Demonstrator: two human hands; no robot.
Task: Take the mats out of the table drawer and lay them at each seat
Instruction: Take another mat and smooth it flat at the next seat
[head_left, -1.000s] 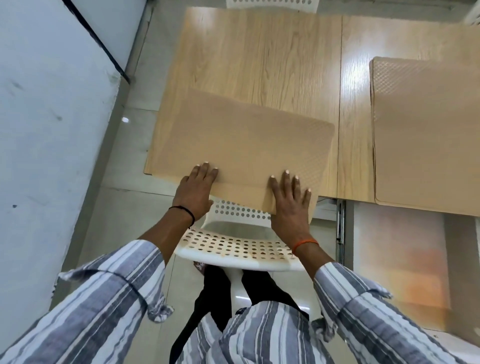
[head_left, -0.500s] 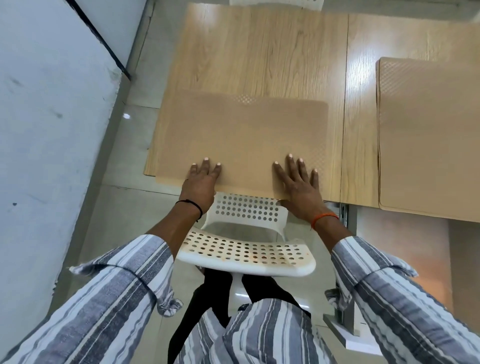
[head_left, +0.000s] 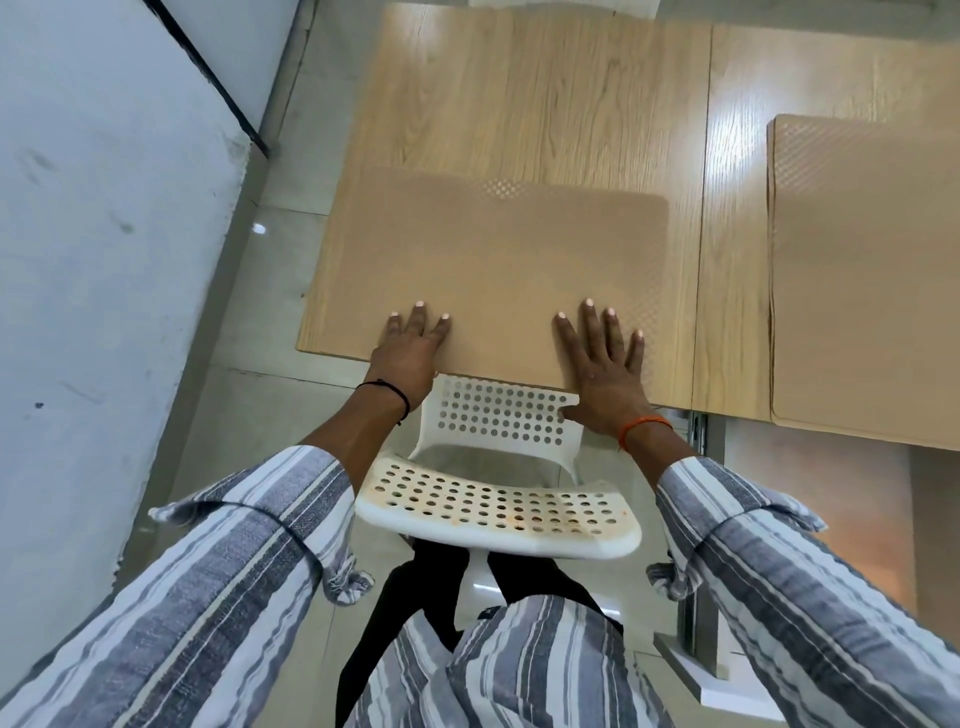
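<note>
A tan textured mat (head_left: 509, 260) lies flat on the light wooden table (head_left: 530, 93), squared to the near edge in front of a white perforated chair (head_left: 498, 499). My left hand (head_left: 410, 345) rests flat on the mat's near left part, fingers spread. Flat on its near right part lies my right hand (head_left: 605, 364), its thumb hanging over the table edge. A second tan mat (head_left: 862, 270) lies on the table at the right, partly cut off by the frame. No drawer is clearly visible.
A pale wall (head_left: 104, 260) runs close along the left side of the table, with a narrow strip of tiled floor (head_left: 270, 322) between. A metal table leg (head_left: 701, 519) stands at the right of the chair. Another white chair shows at the far table edge.
The mat turned from a skewed angle, overhanging the near edge, to flat and square with the table edge. Both hands slid forward with it and now press flat on top.
</note>
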